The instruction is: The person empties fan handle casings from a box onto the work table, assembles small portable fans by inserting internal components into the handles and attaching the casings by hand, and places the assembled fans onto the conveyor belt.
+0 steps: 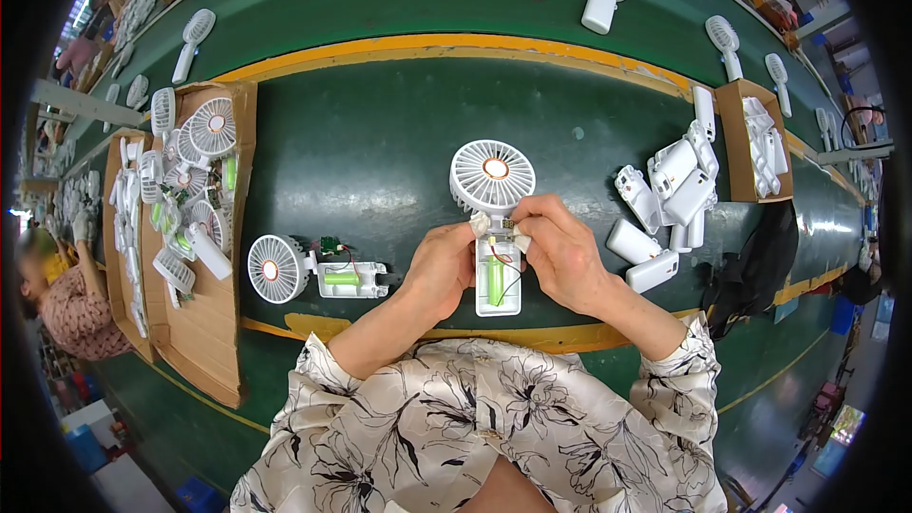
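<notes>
Between my hands a white handheld fan lies face up, its handle opened towards me. Inside the handle a green battery and thin red and black wires show. My left hand is closed on the left side of the fan's neck. My right hand pinches at the right side, by a small circuit board. Whitish coverings show on some fingertips. To the left lies a second opened fan, its green battery and circuit board exposed.
A cardboard box of fans and parts stands left. White handle covers are heaped right, near a small carton and black cloth. Finished-looking fans lie on the green belt beyond. A co-worker sits left.
</notes>
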{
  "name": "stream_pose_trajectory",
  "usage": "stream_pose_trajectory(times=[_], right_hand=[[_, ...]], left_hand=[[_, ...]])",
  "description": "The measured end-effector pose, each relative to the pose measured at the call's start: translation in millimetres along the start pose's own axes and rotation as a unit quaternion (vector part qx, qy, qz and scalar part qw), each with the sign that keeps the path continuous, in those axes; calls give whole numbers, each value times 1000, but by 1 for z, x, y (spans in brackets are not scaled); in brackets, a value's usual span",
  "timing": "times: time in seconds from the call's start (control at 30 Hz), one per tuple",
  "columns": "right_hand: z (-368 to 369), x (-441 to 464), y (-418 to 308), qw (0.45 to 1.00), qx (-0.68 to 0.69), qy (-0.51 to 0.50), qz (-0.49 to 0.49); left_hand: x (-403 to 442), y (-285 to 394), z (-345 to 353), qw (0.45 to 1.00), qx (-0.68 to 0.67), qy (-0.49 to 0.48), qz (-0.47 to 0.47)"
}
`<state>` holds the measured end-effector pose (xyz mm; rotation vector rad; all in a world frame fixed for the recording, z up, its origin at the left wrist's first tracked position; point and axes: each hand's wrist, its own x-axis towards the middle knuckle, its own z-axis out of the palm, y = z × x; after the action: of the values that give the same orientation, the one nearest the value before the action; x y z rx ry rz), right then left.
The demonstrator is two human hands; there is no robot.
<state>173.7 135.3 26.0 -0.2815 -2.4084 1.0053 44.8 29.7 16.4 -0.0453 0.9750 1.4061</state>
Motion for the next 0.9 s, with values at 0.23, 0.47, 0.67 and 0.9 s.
stream_pose_trajectory(times=[0.23, 0.47, 0.67, 0.9], right_hand=[[2, 1, -1, 1000, -6, -8, 6], [3, 1, 0, 1000, -8, -23, 10], [6, -5, 2, 995, -84, -46, -41], [9, -7, 0, 983, -153, -73, -76]], left_hand=[[-1, 3, -2, 1000, 2, -24, -10], [1, -1, -4, 1000, -4, 2, -3], [1, -2, -4, 1000, -5, 7, -12], [1, -7, -9, 1000, -4, 16, -20]])
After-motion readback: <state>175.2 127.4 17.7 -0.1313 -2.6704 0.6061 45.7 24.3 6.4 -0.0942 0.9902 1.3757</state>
